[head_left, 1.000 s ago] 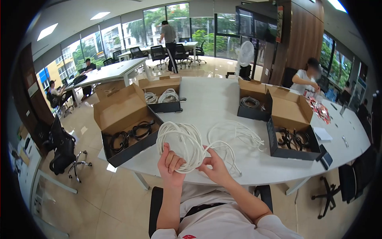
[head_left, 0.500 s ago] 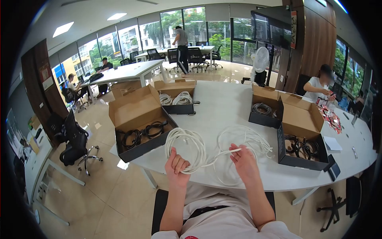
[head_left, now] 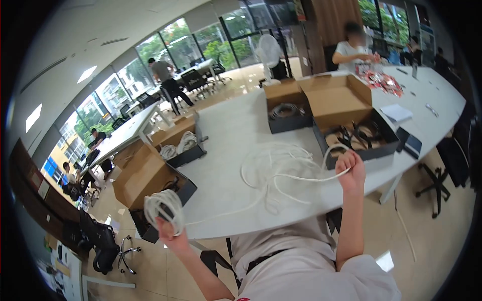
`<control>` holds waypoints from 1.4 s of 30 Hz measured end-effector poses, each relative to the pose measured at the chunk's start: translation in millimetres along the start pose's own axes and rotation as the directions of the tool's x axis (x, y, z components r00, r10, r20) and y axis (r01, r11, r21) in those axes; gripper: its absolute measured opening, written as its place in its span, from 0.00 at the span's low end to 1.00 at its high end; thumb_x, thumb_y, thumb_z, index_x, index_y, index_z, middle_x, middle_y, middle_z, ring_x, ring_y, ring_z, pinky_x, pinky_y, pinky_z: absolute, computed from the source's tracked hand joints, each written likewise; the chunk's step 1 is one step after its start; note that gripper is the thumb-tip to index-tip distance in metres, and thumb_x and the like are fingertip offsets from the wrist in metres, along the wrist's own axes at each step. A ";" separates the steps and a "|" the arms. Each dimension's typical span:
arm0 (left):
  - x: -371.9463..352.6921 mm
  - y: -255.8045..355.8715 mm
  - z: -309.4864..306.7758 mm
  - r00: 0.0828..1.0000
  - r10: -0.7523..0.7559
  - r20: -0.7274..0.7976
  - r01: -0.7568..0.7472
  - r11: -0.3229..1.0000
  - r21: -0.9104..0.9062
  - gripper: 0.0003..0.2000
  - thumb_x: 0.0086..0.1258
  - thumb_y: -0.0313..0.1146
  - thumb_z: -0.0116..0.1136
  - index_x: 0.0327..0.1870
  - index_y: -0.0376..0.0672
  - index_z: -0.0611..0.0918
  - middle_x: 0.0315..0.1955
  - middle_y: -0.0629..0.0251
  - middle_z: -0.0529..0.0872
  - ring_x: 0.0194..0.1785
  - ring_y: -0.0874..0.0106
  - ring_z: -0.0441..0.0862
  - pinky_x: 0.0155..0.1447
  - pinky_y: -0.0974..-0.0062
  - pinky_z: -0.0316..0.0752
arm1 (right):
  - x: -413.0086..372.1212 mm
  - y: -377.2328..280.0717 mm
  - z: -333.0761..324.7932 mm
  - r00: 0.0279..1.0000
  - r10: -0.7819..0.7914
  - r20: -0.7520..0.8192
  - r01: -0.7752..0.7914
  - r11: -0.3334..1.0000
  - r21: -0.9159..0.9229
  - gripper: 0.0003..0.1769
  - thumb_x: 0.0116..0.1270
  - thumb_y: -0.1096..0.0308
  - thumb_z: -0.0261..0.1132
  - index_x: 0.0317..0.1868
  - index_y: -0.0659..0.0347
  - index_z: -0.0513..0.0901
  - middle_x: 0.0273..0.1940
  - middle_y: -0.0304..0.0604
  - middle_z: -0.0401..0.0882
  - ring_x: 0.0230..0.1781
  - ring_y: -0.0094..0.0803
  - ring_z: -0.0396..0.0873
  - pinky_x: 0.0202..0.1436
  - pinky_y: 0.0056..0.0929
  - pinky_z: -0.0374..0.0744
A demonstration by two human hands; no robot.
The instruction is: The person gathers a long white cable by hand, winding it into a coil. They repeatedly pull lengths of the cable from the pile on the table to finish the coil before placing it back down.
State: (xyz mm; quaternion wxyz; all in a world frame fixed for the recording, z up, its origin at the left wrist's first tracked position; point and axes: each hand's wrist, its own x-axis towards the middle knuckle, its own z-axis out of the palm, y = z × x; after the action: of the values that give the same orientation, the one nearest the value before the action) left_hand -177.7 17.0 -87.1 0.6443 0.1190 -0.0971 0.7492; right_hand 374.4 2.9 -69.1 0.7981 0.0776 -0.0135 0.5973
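Note:
My left hand (head_left: 172, 235) is closed around a coiled bundle of white cable (head_left: 164, 208), held up off the table's left front edge. A single strand runs from it to the right across the table. My right hand (head_left: 350, 170) pinches a loop of white cable near the front of the right open box. Between my hands, loose white cable (head_left: 273, 173) lies in wide, tangled loops on the white table (head_left: 228, 128).
Open boxes with black cables stand at left (head_left: 143, 175) and right (head_left: 356, 125). Behind them are a box of white cables (head_left: 183, 143) and one of grey cable (head_left: 286, 110). A person (head_left: 351, 50) sits at the back right; a phone (head_left: 412, 145) lies nearby.
My hands have moved wide apart, the left with the coil to the left, the right with a strand to the right. The whole view has turned and tilted.

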 end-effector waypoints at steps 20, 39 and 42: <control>-6.3 -44.2 52.8 0.998 -0.032 0.045 0.040 0.981 -0.188 0.19 0.79 0.36 0.43 0.20 0.48 0.70 0.04 0.78 0.57 0.08 0.85 0.50 0.18 0.87 0.50 | -43.4 53.9 23.0 0.984 0.115 0.135 0.099 0.272 -0.957 0.24 0.76 0.55 0.49 0.40 0.68 0.82 0.23 0.38 0.76 0.25 0.23 0.74 0.29 0.22 0.70; -60.0 -118.9 26.6 0.895 -0.335 -0.294 0.433 0.807 0.402 0.06 0.74 0.30 0.48 0.43 0.42 0.78 0.10 0.81 0.59 0.10 0.86 0.52 0.18 0.82 0.50 | -60.2 194.0 -18.3 0.733 0.653 0.189 -0.175 0.449 -0.876 0.37 0.64 0.60 0.68 0.66 0.62 0.58 0.55 0.45 0.73 0.52 0.31 0.74 0.60 0.30 0.72; -62.6 -130.0 31.8 0.883 -0.343 -0.320 0.469 0.663 0.583 0.05 0.72 0.30 0.51 0.43 0.41 0.78 0.11 0.81 0.59 0.11 0.85 0.52 0.19 0.82 0.49 | -70.1 192.3 -20.0 0.715 0.639 0.285 0.025 0.384 -0.923 0.34 0.62 0.69 0.68 0.64 0.63 0.59 0.54 0.45 0.73 0.52 0.28 0.74 0.58 0.28 0.72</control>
State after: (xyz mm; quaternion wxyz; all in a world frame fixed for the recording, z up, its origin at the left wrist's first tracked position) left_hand -38.6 -31.9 -76.8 0.7203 0.2825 0.2553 0.5798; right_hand 169.2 -8.3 -76.1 0.5292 -0.1648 -0.5909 0.5862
